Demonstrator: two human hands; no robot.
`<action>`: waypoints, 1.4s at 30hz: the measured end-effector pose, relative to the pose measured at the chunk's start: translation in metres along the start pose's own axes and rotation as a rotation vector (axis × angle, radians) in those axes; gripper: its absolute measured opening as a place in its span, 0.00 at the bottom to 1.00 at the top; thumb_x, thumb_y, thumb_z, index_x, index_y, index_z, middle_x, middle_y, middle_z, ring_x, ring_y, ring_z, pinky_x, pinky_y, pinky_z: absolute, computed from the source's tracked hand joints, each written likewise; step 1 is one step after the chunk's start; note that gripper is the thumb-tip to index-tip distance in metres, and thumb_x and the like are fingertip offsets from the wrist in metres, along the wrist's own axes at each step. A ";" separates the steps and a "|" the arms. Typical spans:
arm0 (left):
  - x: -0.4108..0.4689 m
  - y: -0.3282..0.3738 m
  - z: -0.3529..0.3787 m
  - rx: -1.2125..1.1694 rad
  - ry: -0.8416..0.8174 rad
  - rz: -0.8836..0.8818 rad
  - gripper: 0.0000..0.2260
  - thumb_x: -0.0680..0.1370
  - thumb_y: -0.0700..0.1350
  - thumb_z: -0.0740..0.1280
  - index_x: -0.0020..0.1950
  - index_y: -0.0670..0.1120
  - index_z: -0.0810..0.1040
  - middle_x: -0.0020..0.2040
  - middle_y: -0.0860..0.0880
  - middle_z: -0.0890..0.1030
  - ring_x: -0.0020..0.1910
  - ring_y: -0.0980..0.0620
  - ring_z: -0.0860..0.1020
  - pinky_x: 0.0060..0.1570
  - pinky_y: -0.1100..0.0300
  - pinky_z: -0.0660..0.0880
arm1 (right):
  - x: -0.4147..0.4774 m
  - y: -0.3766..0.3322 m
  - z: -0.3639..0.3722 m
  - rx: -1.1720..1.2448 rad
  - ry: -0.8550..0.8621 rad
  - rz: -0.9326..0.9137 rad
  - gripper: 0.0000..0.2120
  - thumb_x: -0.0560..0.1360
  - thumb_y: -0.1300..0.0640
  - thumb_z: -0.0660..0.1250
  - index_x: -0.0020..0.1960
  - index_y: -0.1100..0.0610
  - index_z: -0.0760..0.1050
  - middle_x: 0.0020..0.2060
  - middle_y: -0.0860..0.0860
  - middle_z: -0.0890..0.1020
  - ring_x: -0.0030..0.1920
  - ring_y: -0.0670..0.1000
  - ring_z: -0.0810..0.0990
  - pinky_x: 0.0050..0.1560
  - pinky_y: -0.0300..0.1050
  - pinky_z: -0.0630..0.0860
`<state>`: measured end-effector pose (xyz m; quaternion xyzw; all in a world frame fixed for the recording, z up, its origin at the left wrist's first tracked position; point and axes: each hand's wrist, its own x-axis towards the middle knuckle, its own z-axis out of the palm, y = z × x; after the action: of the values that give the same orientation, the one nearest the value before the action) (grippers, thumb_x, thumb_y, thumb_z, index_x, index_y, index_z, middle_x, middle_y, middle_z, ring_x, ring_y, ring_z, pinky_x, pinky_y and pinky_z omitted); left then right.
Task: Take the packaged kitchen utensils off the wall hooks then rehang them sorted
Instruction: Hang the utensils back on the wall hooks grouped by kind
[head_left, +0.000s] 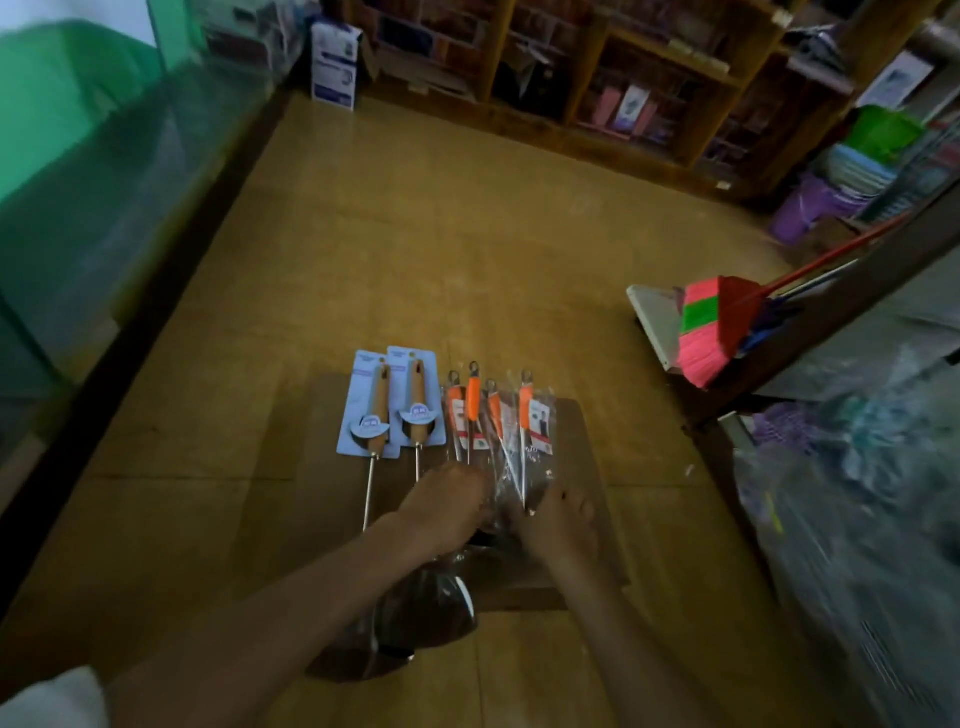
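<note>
Two wooden-handled utensils on blue cards (392, 402) lie side by side on a brown cardboard sheet (571, 431) on the floor. To their right, several orange-handled utensils in clear plastic sleeves (493, 415) lie fanned out. My left hand (449, 501) rests with curled fingers on the lower ends of the orange-handled packs. My right hand (558, 519) grips the plastic sleeves from the right. Metal spatula heads (426, 613) show below my left forearm.
A glass display counter (130, 182) runs along the left. Wooden shelves (649, 78) with goods line the far wall. A pink and green broom (711, 327) leans at the right beside a shelf of bagged goods (857, 467). The floor is tan.
</note>
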<state>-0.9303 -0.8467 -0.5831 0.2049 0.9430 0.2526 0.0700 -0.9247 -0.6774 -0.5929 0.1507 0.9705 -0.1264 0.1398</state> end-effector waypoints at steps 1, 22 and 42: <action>0.000 -0.001 0.007 -0.007 -0.024 -0.013 0.08 0.79 0.47 0.64 0.50 0.45 0.81 0.49 0.44 0.82 0.49 0.45 0.79 0.48 0.51 0.77 | 0.003 -0.003 0.002 -0.006 -0.017 0.006 0.38 0.71 0.25 0.56 0.67 0.52 0.73 0.63 0.54 0.76 0.64 0.58 0.72 0.61 0.51 0.73; 0.013 0.060 -0.025 -0.110 0.087 -0.110 0.13 0.81 0.50 0.62 0.56 0.44 0.81 0.50 0.44 0.82 0.52 0.44 0.80 0.50 0.51 0.78 | -0.035 0.034 -0.025 0.324 0.122 -0.054 0.09 0.79 0.47 0.65 0.51 0.52 0.74 0.45 0.50 0.82 0.43 0.51 0.78 0.36 0.42 0.68; 0.052 0.143 -0.096 -1.176 0.330 -0.311 0.09 0.79 0.44 0.69 0.55 0.41 0.80 0.38 0.50 0.78 0.35 0.52 0.75 0.39 0.51 0.78 | -0.071 0.051 -0.095 0.767 0.119 -0.356 0.05 0.79 0.57 0.68 0.52 0.53 0.72 0.43 0.48 0.81 0.44 0.44 0.79 0.42 0.32 0.73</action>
<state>-0.9500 -0.7545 -0.4299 -0.0490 0.6636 0.7441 0.0607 -0.8651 -0.6211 -0.4931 0.0287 0.8704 -0.4915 -0.0065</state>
